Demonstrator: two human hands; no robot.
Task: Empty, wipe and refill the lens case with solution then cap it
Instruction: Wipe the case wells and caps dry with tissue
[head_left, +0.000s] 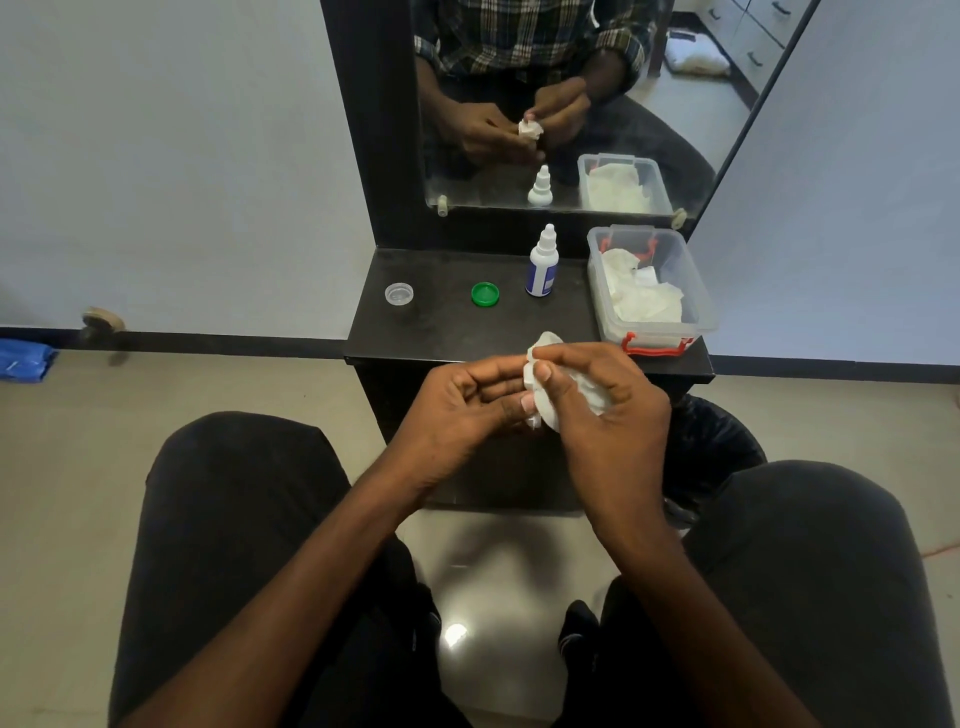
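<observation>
My left hand holds the white lens case in front of the black shelf. My right hand presses a crumpled white tissue against the case, and its thumb lies on the case's top. Most of the case is hidden by fingers and tissue. On the shelf lie a clear cap at the left and a green cap in the middle. The white solution bottle with a blue label stands upright behind them, its cap on.
A clear plastic box with red clips holds white tissues at the shelf's right end. A mirror rises behind the shelf. A bin with a black liner stands on the floor at the right, beside my knee.
</observation>
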